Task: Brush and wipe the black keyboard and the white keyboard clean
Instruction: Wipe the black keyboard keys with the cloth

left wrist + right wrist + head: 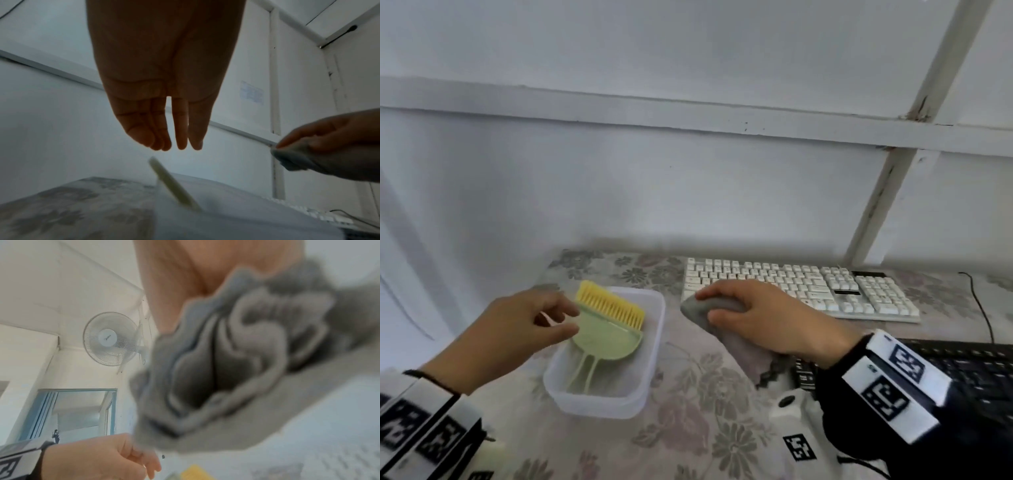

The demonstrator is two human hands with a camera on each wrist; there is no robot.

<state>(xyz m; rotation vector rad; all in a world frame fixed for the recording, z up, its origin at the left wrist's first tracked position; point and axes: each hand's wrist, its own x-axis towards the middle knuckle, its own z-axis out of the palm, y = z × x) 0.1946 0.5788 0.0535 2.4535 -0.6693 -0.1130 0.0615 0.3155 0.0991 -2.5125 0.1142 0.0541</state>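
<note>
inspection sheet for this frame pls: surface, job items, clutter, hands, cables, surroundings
Surface: table under a floral-patterned cloth.
Job's things: white keyboard at the back right; black keyboard nearer, partly hidden by the right sleeve; yellow-bristled green brush with dustpan propped in a translucent plastic tub; crumpled grey cloth.
Clutter: nothing seen.
Hands: left hand open, fingers beside the brush, contact unclear; right hand grips the cloth.
Cables: thin black cable at the right.
Surroundings: white panelled wall; white wall-mounted fan.
</note>
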